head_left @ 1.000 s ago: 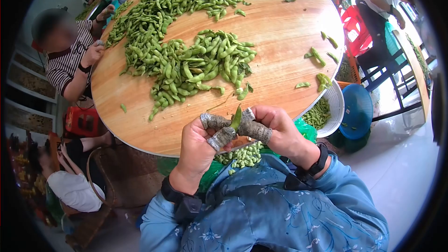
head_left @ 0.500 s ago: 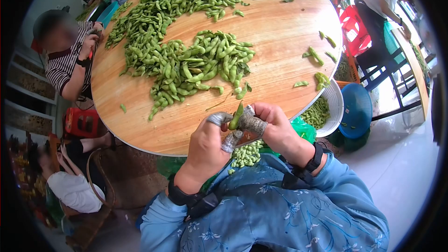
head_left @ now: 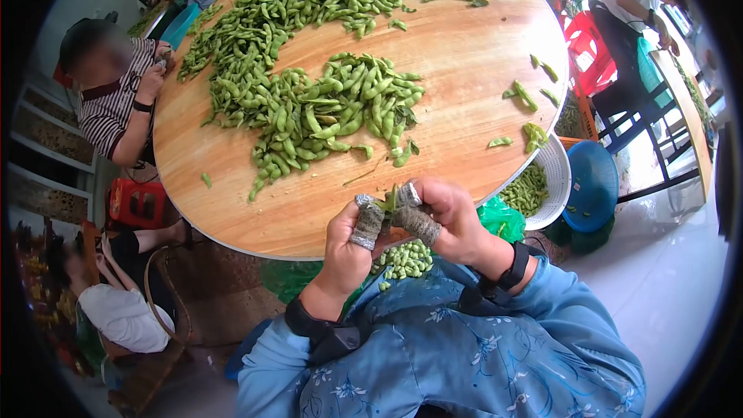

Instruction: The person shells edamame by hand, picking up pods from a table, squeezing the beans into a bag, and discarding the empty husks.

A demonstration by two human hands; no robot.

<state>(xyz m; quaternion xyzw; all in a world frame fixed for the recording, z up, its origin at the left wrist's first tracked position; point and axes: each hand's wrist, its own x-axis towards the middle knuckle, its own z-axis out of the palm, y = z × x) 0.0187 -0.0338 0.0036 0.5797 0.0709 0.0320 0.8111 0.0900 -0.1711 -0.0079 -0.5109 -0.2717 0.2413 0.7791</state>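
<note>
Both my hands meet at the table's near edge, with wrapped thumbs and fingers pinched round one green pod [head_left: 390, 200]. My left hand [head_left: 350, 241] grips its left side. My right hand [head_left: 449, 220] grips it from the right, and the fingers hide most of the pod. Below my hands lies a pile of pale green shelled beans [head_left: 408, 261]. A large heap of green pods [head_left: 290, 108] covers the left and far parts of the round wooden table [head_left: 457, 70].
At right below the table stand a white basket [head_left: 554, 186] of pods and a blue basin [head_left: 592, 186]. A green plastic bag [head_left: 501, 218] hangs by the edge. A person in a striped shirt [head_left: 116, 112] sits at left; others are farther off.
The pod has turned and is now mostly covered by my fingers. My left fingers have risen and closed in on it. The striped-shirt person's hands have shifted.
</note>
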